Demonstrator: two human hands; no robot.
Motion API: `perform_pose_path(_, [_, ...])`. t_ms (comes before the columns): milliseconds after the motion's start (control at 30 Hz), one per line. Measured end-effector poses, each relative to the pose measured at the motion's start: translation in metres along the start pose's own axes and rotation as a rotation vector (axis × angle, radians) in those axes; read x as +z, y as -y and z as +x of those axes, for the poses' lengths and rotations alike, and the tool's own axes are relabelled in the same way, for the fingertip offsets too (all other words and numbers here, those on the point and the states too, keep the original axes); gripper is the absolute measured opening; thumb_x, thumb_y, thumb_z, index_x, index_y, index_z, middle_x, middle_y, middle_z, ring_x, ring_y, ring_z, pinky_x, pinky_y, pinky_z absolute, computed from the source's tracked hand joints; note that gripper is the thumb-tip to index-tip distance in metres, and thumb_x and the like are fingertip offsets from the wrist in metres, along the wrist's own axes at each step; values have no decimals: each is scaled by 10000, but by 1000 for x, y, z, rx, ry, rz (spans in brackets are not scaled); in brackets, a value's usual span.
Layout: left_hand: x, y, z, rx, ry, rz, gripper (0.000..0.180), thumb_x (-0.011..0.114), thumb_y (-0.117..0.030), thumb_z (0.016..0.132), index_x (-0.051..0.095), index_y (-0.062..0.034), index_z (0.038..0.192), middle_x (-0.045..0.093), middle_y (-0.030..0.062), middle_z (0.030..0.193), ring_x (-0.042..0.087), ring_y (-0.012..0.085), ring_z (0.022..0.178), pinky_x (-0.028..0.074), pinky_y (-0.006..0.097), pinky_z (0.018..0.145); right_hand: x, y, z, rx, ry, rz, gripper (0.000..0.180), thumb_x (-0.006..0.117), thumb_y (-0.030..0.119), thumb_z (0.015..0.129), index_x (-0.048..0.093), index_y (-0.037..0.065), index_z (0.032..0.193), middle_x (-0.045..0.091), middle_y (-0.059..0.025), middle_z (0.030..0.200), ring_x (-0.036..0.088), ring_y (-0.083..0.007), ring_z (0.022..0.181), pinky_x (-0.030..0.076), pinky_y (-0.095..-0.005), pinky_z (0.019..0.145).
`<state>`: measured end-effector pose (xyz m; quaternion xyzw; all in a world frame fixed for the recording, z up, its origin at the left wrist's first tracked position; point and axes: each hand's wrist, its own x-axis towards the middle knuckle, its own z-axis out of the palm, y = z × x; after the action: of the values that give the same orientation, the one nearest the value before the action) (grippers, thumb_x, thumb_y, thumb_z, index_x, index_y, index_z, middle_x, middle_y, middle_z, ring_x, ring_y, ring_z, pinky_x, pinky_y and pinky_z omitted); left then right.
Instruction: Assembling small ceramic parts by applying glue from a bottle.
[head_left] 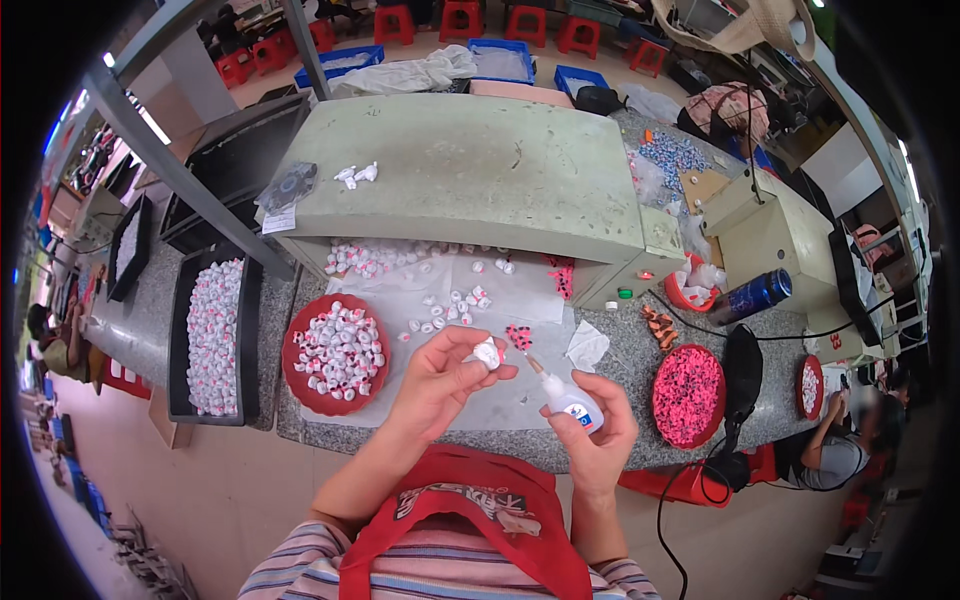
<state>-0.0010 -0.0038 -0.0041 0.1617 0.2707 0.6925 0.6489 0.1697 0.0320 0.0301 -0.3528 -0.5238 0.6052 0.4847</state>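
Note:
My left hand [440, 375] pinches a small white plastic piece [487, 352] between thumb and fingers, above the granite worktop [620, 365]. Just to its right, my right hand [595, 425] grips a small white glue bottle [568, 400] whose thin nozzle points up-left toward the white piece. A small pink-and-black spotted piece [518, 336] lies on the clear plastic sheet [450, 300] just beyond the nozzle tip. A red round tray [292, 352] full of white pieces sits left of my left hand.
A red tray [688, 395] of pink spotted pieces lies right. A black tray [180, 340] of white pieces is far left. A pale green machine housing [470, 170] stands behind. A dark blue bottle [755, 295], black cable [740, 375] and a seated person [835, 450] are at right.

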Motion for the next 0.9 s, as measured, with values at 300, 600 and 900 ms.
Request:
perform_pose_path(300, [15, 6, -24, 391, -110, 477, 287, 601, 112, 694, 510, 19, 950, 558, 152, 1010, 563, 204, 941, 491, 288, 783, 3, 13, -16, -410, 98, -354, 276, 652, 7, 646, 562, -30, 904, 616, -112, 722, 593, -141, 582, 471, -236, 532])
perform_pose_path(600, [21, 11, -30, 442, -156, 529, 307, 580, 125, 708, 504, 46, 994, 552, 154, 1020, 567, 220, 946, 495, 298, 783, 5, 10, -18, -579, 151, -433, 235, 645, -3, 628, 576, -17, 852, 600, -125, 652, 579, -197, 509, 444, -252, 466])
perform_pose_path(900, [25, 12, -30, 459, -119, 522, 307, 569, 148, 701, 502, 43, 981, 522, 156, 1036, 552, 252, 980, 509, 315, 775, 7, 11, -15, -649, 150, -466, 229, 639, -9, 628, 572, -19, 847, 598, -124, 649, 575, -198, 503, 438, -254, 456])
